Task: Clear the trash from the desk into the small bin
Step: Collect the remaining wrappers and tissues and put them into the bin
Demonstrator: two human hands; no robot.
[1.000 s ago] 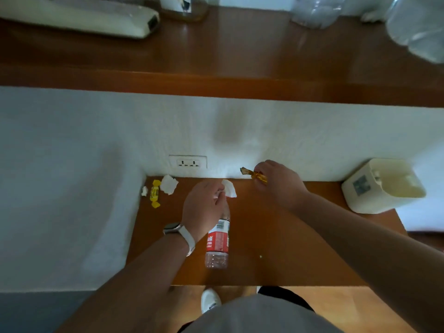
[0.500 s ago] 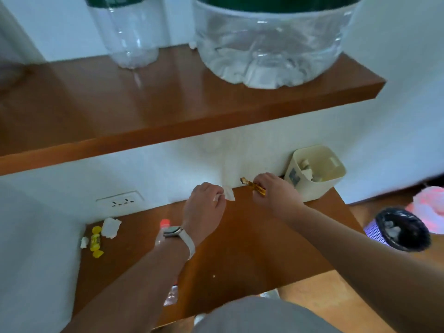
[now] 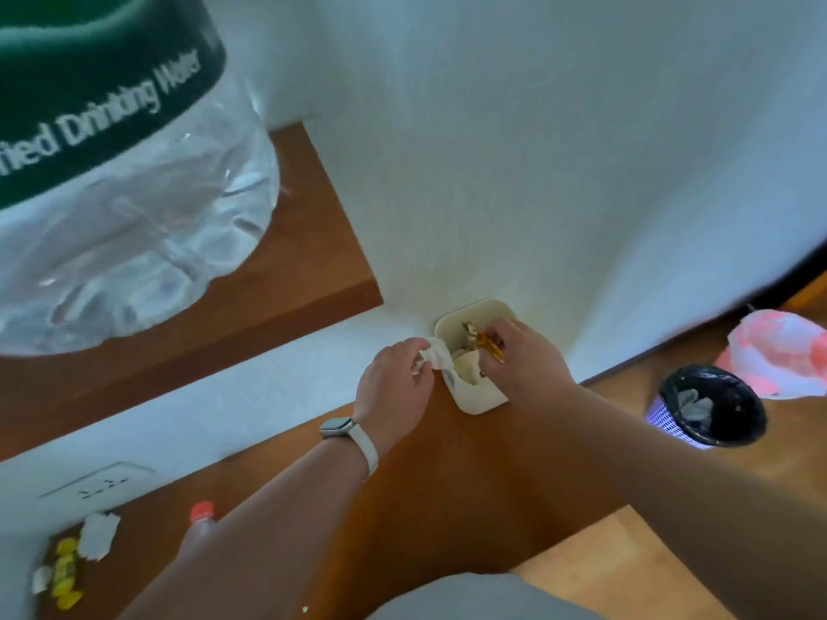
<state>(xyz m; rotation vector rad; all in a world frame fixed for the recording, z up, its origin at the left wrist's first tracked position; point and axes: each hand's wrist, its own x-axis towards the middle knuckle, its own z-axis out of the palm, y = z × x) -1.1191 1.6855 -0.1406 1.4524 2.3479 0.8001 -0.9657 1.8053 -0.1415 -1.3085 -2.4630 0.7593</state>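
Observation:
A small cream bin (image 3: 482, 403) stands on the brown desk (image 3: 470, 494) against the white wall, with paper scraps inside. My left hand (image 3: 396, 387) pinches a crumpled white tissue (image 3: 435, 356) at the bin's left rim. My right hand (image 3: 526, 360) holds an orange-gold candy wrapper (image 3: 488, 343) over the bin's opening. At the desk's far left lie another crumpled tissue (image 3: 97, 535), yellow candy wrappers (image 3: 65, 575) and a small white scrap (image 3: 41, 579). A plastic bottle with a red cap (image 3: 201, 514) lies there too, mostly hidden behind my left forearm.
A wooden shelf (image 3: 250, 302) overhangs the desk and carries a large clear drinking-water jug (image 3: 121, 181). A wall socket (image 3: 96, 483) sits low on the wall. On the floor to the right stand a purple basket with a black liner (image 3: 707, 407) and a pink-white bag (image 3: 778, 351).
Both hands have carried their scraps rightward from mid-desk to the cream bin. The view has swung right, so the bottle and leftover trash now sit at the lower left.

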